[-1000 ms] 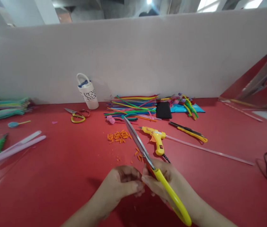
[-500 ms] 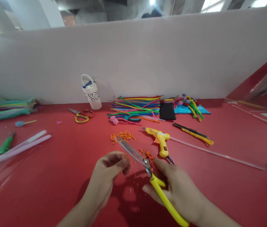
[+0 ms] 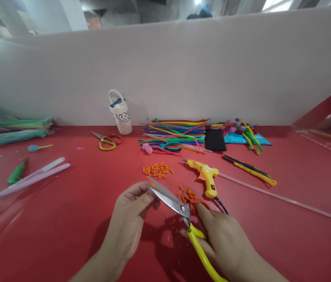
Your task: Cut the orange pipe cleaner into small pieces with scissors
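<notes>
My right hand (image 3: pixel 227 237) grips scissors (image 3: pixel 171 200) with one yellow and one orange-red handle. Their blades are slightly apart and point up and left. Near the tips, a small orange piece (image 3: pixel 154 185) shows between the blades. My left hand (image 3: pixel 130 219) pinches at that piece, thumb and forefinger right beside the blade tips; part of the grip is hidden. Just beyond the tips lies a pile of short orange cut pieces (image 3: pixel 157 170). A smaller group of orange pieces (image 3: pixel 189 194) sits by the scissors' pivot. Tiny scraps dot the red table (image 3: pixel 95 203) below.
A yellow glue gun (image 3: pixel 208 176) with a long glue stick lies right of the pile. Behind are coloured pipe cleaners (image 3: pixel 177 131), a black phone (image 3: pixel 216 140) and a white tumbler (image 3: pixel 123 119). More scissors (image 3: pixel 107 141) lie left, and a green tube (image 3: pixel 17 172) farther left.
The scissor blades, nearly together before, have parted, and the orange piece is between their tips. My left fingers have come up close to the tips. The view has turned slightly left.
</notes>
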### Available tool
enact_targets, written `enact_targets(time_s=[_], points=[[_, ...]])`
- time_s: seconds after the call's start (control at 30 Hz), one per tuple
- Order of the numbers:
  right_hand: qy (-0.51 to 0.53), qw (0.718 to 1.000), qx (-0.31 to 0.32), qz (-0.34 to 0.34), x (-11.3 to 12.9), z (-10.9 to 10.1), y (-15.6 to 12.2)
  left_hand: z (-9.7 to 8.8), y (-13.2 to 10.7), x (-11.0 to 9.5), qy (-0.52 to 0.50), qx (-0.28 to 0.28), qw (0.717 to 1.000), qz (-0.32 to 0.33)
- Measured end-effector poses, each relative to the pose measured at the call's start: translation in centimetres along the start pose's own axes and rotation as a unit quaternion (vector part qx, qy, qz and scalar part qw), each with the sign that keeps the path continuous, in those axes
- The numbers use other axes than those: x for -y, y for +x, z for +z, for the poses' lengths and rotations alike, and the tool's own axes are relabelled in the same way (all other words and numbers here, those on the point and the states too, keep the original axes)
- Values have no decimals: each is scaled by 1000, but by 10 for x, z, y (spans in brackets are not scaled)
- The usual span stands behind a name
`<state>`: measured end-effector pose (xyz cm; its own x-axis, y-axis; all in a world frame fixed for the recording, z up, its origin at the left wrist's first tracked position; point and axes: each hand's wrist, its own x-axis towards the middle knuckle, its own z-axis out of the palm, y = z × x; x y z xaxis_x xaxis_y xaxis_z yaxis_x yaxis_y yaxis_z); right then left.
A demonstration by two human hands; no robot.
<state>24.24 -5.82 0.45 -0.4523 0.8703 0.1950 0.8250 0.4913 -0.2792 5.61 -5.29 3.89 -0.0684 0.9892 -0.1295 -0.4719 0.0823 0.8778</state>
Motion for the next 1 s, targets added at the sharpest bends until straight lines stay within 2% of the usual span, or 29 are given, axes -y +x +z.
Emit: enact_targets(time_s=[0.23,0.6,1.0], points=[[12,1000,-5,-6,3,-4,1,1,1,-2,3,7,1000,5],[14,1000,21,11,5,-5,0,0,2,-2,9,7,1000,-2],[2,1000,7,12,5,-7,0,0,0,-3,7,1,1000,-5]])
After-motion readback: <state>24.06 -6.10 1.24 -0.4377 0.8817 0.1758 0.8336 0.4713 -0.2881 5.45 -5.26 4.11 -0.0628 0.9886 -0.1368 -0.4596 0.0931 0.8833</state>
